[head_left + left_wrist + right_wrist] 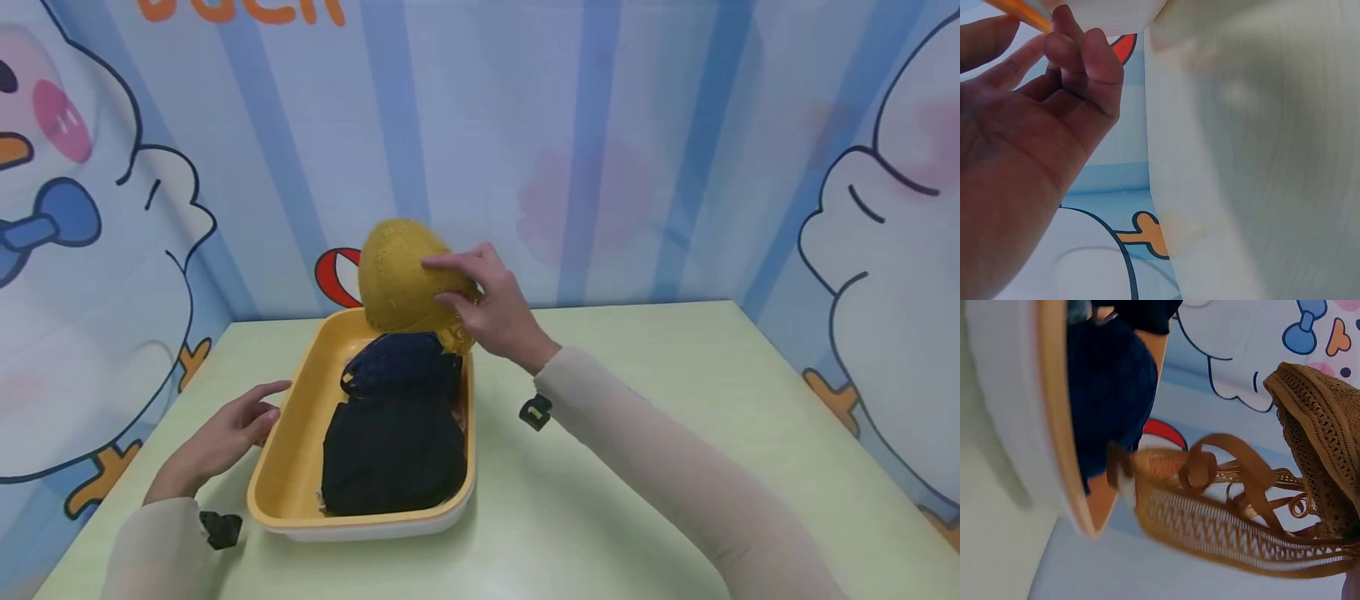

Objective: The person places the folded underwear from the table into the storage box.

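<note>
A yellow bra (401, 279) with lace, its cups folded together, is held up over the far end of a yellow-and-white plastic bin (288, 450). My right hand (491, 304) pinches its right side between thumb and fingers. In the right wrist view, the bra's perforated band (1210, 525) and loose straps hang down. My left hand (228, 437) is at the bin's left side, fingers loosely bent, fingertips at the rim. Inside the bin lie a navy bra (405, 365) at the far end and a black folded garment (393, 454) nearer me.
The bin stands on a pale green-yellow table (615, 500), left of the middle. Behind the table hangs a blue striped cloth backdrop (495, 125) with printed white ducks, which continues along both sides.
</note>
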